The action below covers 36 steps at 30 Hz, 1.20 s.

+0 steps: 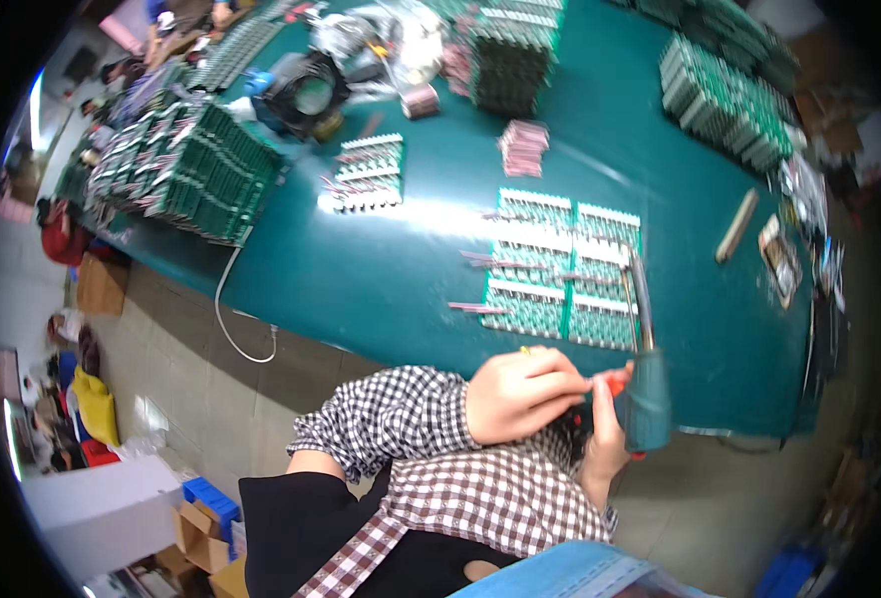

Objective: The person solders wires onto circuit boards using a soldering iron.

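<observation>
Just off the table's front edge, my right hand (605,445) is closed around a soldering iron (648,404) with a thick teal handle and red parts. Its long metal shaft points away from me, over the right side of a green circuit board panel (525,309). A thin rod runs beside the shaft. My left hand (522,396) is closed in a pinch against the right hand's thumb, close to a red part; what it pinches is too small to make out. The panel lies flat, with thin pinkish wires (480,308) sticking out leftward.
A smaller board panel (371,171) with wires and a pink wire bundle (523,148) lie beyond. Board stacks stand at left (191,169), far middle (515,55) and far right (725,100). A black round device (306,95) sits far left; a pale stick (736,226) lies right.
</observation>
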{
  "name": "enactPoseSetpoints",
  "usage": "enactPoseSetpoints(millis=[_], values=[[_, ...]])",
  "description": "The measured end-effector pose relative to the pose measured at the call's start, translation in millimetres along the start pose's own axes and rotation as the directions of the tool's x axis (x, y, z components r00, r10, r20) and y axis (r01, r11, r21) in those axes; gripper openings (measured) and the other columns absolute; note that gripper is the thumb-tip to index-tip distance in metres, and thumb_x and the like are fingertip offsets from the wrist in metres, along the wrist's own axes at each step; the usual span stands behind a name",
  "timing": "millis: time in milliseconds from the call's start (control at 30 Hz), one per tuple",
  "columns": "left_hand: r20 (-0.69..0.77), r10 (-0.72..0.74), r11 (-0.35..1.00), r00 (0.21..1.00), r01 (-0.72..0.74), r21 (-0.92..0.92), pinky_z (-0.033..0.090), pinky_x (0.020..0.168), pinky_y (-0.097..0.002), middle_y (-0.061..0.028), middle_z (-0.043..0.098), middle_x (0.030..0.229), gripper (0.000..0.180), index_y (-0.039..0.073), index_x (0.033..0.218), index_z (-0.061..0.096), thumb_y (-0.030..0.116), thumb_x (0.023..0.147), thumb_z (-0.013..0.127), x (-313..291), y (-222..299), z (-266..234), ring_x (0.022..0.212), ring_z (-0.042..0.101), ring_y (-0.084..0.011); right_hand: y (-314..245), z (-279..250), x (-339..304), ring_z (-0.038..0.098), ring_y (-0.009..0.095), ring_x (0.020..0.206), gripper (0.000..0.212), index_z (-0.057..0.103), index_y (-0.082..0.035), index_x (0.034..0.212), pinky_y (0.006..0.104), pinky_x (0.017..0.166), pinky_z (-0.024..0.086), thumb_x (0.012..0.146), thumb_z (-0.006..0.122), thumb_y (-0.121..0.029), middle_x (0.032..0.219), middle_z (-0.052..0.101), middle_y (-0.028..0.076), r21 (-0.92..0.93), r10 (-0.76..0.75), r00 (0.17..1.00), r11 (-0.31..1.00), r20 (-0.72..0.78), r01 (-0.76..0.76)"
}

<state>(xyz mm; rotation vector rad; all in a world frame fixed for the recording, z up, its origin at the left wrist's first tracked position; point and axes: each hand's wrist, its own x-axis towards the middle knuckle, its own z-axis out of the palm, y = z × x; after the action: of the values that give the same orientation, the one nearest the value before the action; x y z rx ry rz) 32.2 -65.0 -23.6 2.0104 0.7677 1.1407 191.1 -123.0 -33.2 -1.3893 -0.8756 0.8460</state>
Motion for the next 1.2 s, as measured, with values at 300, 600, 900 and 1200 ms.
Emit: enactPoseSetpoints(millis=[300,600,900,1200], values=[[0.207,-0.418,0.817,0.884,0.466,-0.339,0.056,0.075,-0.0318,-0.0091,0.072,0.094,0.014,0.001,0.104,0.075,0.007,0.091,0.077,19,-12,-46,0.086,0.070,-0.0192,-29,40,15,0.064,0.012,0.092,0.032,0.060,0.002,0.125,0.0279,0.083,0.052,0.096,0.071,0.000,0.103,0.066,0.006,-0.061,0.004,0.996,0.998,0.085,0.001],[0.175,-0.498,0.813,0.849,0.528,-0.246,0.056,0.071,-0.0303,-0.0044,0.071,0.091,0.016,0.003,0.104,0.070,0.016,0.095,0.073,23,-12,-23,0.083,0.068,-0.0128,-30,33,25,0.064,0.015,0.093,0.034,0.056,0.004,0.128,0.0298,0.083,0.051,0.096,0.068,-0.001,0.105,0.064,0.008,-0.072,0.023,0.998,0.997,0.065,-0.018],[0.343,-0.586,0.368,0.734,0.619,-0.694,0.058,0.073,-0.0250,-0.0013,0.067,0.096,0.016,0.004,0.108,0.065,0.018,0.102,0.069,19,-7,12,0.083,0.066,-0.0079,-21,20,24,0.062,0.016,0.101,0.040,0.053,0.004,0.134,0.0318,0.090,0.051,0.097,0.066,0.001,0.110,0.062,0.010,0.010,-0.012,0.995,1.000,-0.095,0.013],[0.221,-0.694,0.412,0.685,0.629,-0.659,0.059,0.075,-0.0272,-0.0084,0.071,0.097,0.009,0.001,0.105,0.064,0.009,0.102,0.067,40,18,-21,0.084,0.069,-0.0136,-48,-38,62,0.070,0.022,0.081,0.032,0.060,0.006,0.126,0.0364,0.070,0.060,0.100,0.067,-0.012,0.097,0.067,0.011,0.404,0.129,0.965,0.914,-0.229,-0.026]])
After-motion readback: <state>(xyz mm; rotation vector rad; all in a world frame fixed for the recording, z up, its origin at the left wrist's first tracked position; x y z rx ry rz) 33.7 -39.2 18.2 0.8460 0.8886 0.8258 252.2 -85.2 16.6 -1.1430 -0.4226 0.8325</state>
